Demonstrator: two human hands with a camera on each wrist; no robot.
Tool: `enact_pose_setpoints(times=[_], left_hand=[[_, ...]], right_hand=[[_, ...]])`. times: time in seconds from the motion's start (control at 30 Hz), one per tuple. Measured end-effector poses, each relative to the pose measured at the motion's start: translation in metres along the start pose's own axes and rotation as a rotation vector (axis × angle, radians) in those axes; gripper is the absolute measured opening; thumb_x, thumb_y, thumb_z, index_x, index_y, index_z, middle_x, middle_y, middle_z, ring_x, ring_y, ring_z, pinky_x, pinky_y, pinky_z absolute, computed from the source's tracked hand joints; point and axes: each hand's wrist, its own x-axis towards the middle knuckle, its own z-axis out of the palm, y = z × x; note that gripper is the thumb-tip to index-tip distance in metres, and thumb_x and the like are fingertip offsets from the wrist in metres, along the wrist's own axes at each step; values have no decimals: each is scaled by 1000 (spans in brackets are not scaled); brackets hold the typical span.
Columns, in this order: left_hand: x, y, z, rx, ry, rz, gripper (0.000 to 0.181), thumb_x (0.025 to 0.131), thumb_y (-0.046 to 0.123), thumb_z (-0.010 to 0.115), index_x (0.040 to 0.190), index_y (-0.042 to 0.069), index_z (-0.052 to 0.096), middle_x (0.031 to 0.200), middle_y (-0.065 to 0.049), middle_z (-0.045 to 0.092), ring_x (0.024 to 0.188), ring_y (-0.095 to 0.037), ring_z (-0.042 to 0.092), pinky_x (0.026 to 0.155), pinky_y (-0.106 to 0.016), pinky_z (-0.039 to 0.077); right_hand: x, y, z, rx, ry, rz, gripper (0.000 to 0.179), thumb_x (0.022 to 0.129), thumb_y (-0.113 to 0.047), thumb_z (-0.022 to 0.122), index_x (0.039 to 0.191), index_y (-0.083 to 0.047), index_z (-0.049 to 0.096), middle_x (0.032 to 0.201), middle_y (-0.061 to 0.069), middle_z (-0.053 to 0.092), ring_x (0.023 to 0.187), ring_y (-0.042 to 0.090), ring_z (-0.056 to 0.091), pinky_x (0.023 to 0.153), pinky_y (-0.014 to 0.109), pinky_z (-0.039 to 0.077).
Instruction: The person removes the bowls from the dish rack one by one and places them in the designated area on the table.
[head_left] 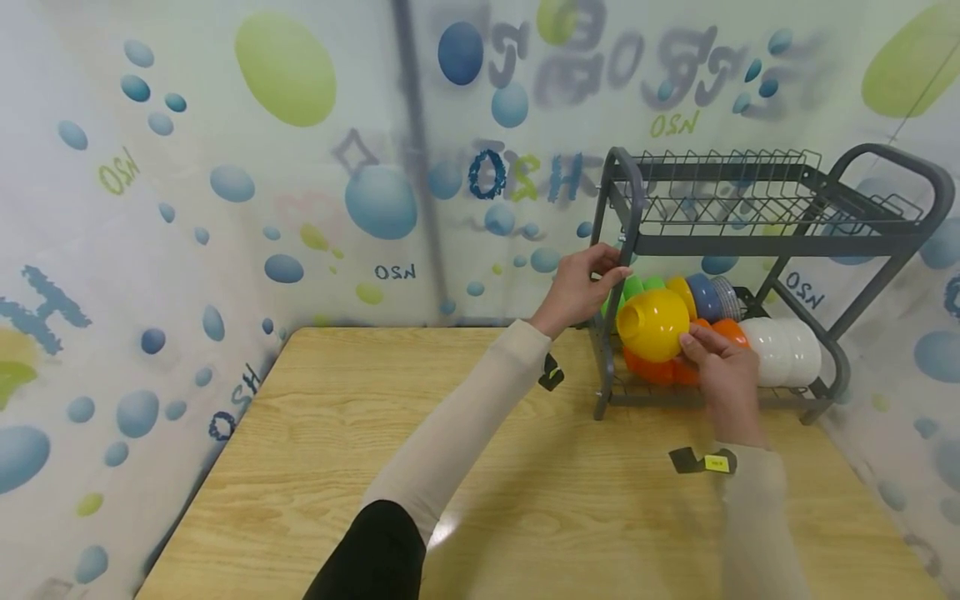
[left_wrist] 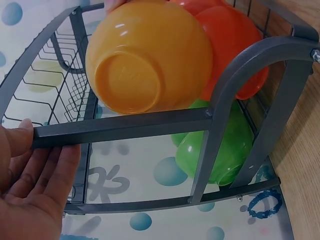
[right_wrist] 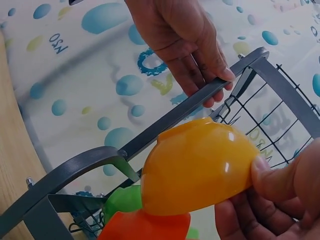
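My left hand (head_left: pixel 576 290) grips the left front upright (left_wrist: pixel 125 129) of a dark grey dish rack, thumb on one side and fingers on the other. My right hand (head_left: pixel 726 379) pinches a glossy yellow bowl (head_left: pixel 660 327) by its rim, thumb outside. The bowl is tilted at the left end of the lower tier, its round foot facing left. Orange bowls (left_wrist: pixel 232 45) sit right beside and under it. Green bowls (left_wrist: pixel 222 145) lie behind, partly hidden by the yellow one.
The lower tier also holds a blue bowl (head_left: pixel 703 296), another yellow bowl (head_left: pixel 680 292) and white bowls (head_left: pixel 783 353) at the right. Above is a wire upper tier (head_left: pixel 750 200). The rack stands on a wooden table (head_left: pixel 360 417) against a patterned curtain (head_left: pixel 322 167).
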Motion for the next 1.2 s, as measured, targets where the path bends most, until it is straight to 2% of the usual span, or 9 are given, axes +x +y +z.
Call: enact_pose_setpoints(times=[0.17, 0.37, 0.57, 0.73, 0.83, 1.03, 1.2], left_hand=[[1, 1, 0, -8, -6, -2, 27, 102, 27, 65, 123, 9, 67, 112, -5, 75, 98, -14, 69, 76, -14, 53], [1, 2, -1, -9, -14, -6, 26, 103, 27, 64, 122, 9, 67, 113, -5, 74, 100, -14, 69, 80, -14, 54], [2, 2, -2, -11, -24, 5, 26, 103, 28, 64, 121, 10, 68, 113, -5, 74, 100, -13, 69, 82, -15, 54], [2, 3, -3, -33, -37, -1, 26, 102, 29, 64, 121, 11, 68, 114, -4, 74, 100, -12, 69, 82, -16, 55], [1, 3, -4, -40, -49, -17, 26, 102, 29, 64, 122, 11, 68, 114, -4, 75, 100, -12, 70, 83, -17, 55], [-3, 1, -10, -37, -102, -63, 38, 104, 36, 60, 137, 16, 64, 128, -2, 71, 111, -13, 67, 90, -20, 56], [-12, -7, -22, -89, -121, -63, 44, 105, 42, 56, 143, 20, 60, 131, 1, 70, 114, -13, 66, 89, -22, 56]], right_hand=[[-5, -2, -2, -85, 9, -88, 44, 98, -31, 70, 137, -11, 66, 104, -17, 65, 98, 6, 60, 79, 3, 50], [-10, -6, -3, -149, 3, -194, 25, 100, -25, 69, 121, -12, 70, 101, -15, 65, 96, 6, 59, 80, 4, 51], [-17, -11, -4, -270, 32, -311, 28, 100, -20, 68, 125, -7, 68, 101, -19, 62, 92, 3, 60, 80, 3, 51], [-21, -13, -6, -219, 36, -406, 20, 97, -8, 70, 117, -4, 71, 96, -16, 67, 87, 3, 62, 78, 5, 52], [-25, -14, -7, -236, 21, -427, 21, 97, -11, 71, 117, -5, 70, 98, -17, 68, 88, 3, 62, 79, 5, 52], [-34, -15, -8, -392, 41, -477, 31, 100, -22, 69, 124, -4, 68, 103, -20, 65, 94, 5, 59, 83, 3, 49], [-38, -17, -7, -438, 38, -585, 26, 99, -16, 70, 120, 0, 70, 101, -22, 65, 93, -1, 61, 86, 1, 47]])
